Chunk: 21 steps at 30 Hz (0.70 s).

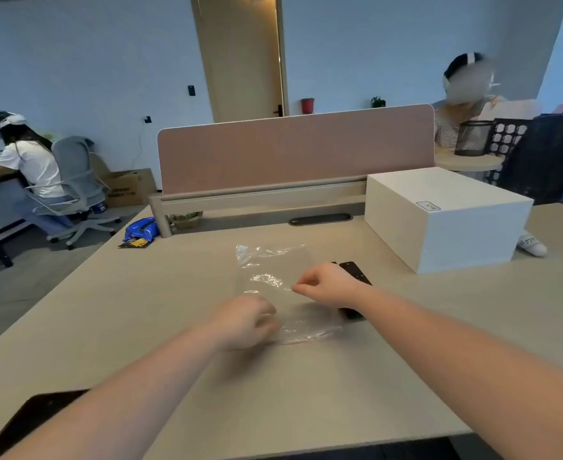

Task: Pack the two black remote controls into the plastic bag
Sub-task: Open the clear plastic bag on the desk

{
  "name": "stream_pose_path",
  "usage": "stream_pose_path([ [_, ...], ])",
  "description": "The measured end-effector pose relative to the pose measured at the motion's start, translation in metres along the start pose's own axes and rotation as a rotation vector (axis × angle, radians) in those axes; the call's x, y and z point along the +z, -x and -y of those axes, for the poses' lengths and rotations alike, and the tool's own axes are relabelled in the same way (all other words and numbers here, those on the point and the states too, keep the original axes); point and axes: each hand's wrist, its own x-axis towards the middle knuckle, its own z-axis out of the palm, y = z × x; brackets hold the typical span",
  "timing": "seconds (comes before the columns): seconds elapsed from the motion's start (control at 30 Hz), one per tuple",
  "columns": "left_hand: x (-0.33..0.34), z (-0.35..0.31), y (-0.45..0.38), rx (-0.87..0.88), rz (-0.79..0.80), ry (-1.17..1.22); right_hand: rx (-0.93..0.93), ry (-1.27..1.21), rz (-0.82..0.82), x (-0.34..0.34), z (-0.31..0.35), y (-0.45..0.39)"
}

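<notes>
Both hands (246,322) (328,285) pinch the plastic bag (273,260).

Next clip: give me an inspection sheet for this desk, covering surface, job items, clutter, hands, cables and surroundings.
Surface: light beige desk top, pink divider panel along its far edge.
Job's things: clear plastic bag lying flat; black remote controls beside its right edge, outside it, partly hidden by the right hand, so their count is unclear.
Clutter: large white box at right; flat black object at the near left corner.
Hands: left hand and right hand pinching the bag's near end.
Cables: nothing seen on the desk.
Surroundings: two other seated people, a grey office chair, a cardboard box.
</notes>
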Motion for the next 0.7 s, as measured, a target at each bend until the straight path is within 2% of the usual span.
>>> stream_pose_path([
  [0.17,0.018,0.001,0.0,0.049,0.004,-0.045,0.006,-0.001,0.021,0.006,-0.002,0.003],
  [0.43,0.031,0.001,-0.001,0.132,-0.136,-0.081,-0.005,0.004,0.035,0.017,-0.002,0.003],
  [0.7,0.027,-0.008,0.008,0.226,-0.151,-0.208,-0.006,-0.006,0.0,0.012,-0.003,0.009],
])
